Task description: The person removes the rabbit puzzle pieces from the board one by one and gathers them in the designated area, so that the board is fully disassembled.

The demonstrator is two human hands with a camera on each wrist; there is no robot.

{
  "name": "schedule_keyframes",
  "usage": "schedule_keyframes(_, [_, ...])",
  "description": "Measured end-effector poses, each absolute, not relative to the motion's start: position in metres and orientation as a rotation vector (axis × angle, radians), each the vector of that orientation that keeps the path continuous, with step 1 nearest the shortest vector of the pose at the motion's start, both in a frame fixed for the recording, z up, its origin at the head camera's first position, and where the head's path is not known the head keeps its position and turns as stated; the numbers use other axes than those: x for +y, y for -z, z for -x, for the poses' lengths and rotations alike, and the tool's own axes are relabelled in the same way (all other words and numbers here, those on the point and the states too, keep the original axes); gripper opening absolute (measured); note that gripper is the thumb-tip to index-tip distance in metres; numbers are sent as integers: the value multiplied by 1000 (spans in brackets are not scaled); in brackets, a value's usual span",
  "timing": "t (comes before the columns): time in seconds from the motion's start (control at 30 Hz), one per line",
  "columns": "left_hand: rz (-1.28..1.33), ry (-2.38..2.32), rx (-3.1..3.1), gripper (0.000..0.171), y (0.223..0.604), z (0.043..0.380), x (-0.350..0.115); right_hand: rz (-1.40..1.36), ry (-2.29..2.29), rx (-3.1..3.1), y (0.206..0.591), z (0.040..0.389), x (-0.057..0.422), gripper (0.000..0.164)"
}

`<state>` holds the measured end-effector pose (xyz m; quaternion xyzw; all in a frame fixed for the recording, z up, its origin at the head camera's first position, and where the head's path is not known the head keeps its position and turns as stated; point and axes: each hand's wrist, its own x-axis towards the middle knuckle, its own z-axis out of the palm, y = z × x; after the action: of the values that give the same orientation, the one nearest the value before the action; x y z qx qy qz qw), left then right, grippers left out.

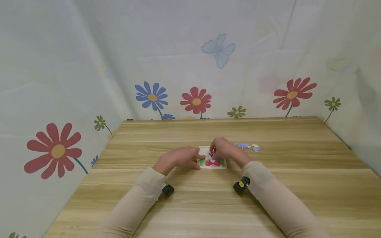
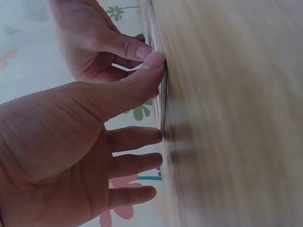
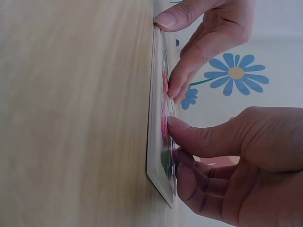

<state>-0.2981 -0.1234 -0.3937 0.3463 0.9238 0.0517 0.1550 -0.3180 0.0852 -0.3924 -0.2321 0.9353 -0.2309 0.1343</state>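
A small jigsaw puzzle in a pale frame point(image 1: 212, 167) lies flat on the wooden table, its picture showing pink, white and green. My left hand point(image 1: 186, 156) is at its left side. The left thumb point(image 2: 154, 60) touches the near corner of the frame, and the index finger reaches over the picture; the other fingers stretch out straight. From the right, my right hand point(image 1: 224, 148) bends over the picture. Its thumb point(image 3: 179, 124) and curled fingers pinch a puzzle piece point(image 1: 211, 154) at the picture's surface, and the fingers hide much of that piece.
Several loose puzzle pieces point(image 1: 244, 145), blue, yellow and red, lie on the table point(image 1: 190, 205) just right of the right hand. White cloth point(image 1: 166, 59) printed with flowers and a butterfly hangs behind and along both sides.
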Motion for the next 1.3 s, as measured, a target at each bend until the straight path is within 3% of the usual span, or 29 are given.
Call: schedule_keyframes(1.3, [-971,-182,2629,54,392,297,-124,663,977,2597,393,319,91,29])
